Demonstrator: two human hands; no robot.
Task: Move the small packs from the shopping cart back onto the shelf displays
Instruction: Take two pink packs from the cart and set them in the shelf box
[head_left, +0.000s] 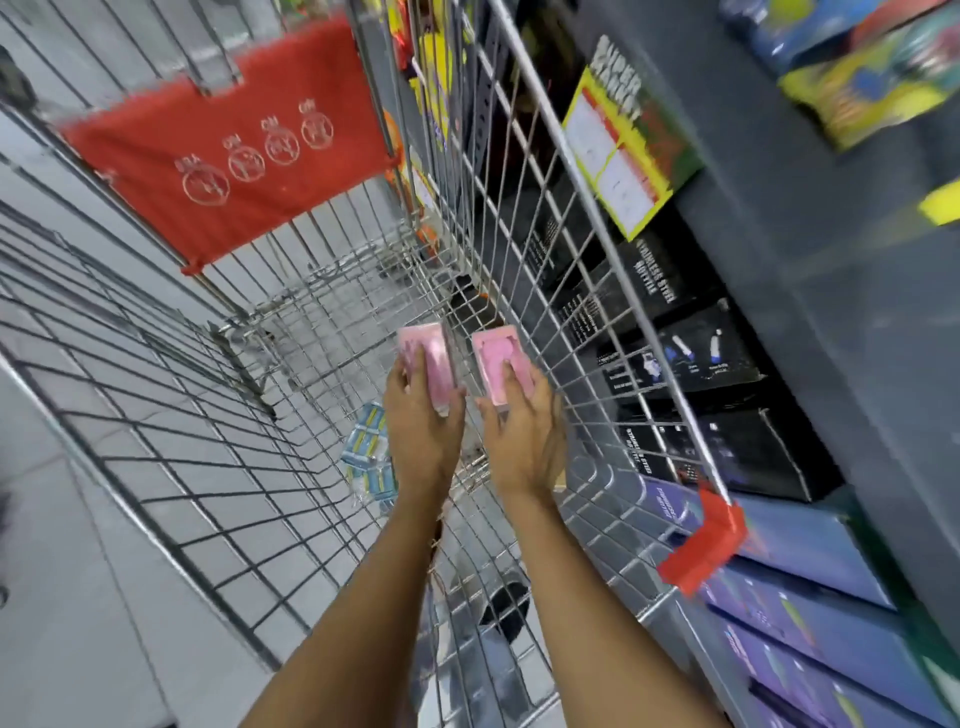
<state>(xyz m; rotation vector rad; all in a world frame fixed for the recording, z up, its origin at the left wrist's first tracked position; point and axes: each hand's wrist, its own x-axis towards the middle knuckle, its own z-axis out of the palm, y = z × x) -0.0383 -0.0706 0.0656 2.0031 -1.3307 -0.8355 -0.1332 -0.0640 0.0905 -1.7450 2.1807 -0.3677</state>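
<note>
Your cart (218, 395) is close to empty, so by the look of it you are near the end of the job. Going left to right: at about 7 o'clock from your left hand, a blue pack (366, 457) lies on the cart floor, maybe more than one, since the blur makes the count unclear. That is left to move. Your left hand (421, 415) is closed around a pink pack (427, 366), fingers wrapped along its sides, holding it low inside the cart. Just beside it at 3 o'clock, your right hand (522, 431) grips a second pink pack (497, 371), thumb on its face. The two packs sit close together but apart. Neither has reached the shelf (831, 291), which stands at 3 o'clock past the cart's wire side, stocked with black boxes (717, 364) and purple boxes (800, 597). What remains, as I judge it: lift both pink packs out, place them on their display, then return for the blue pack.
</note>
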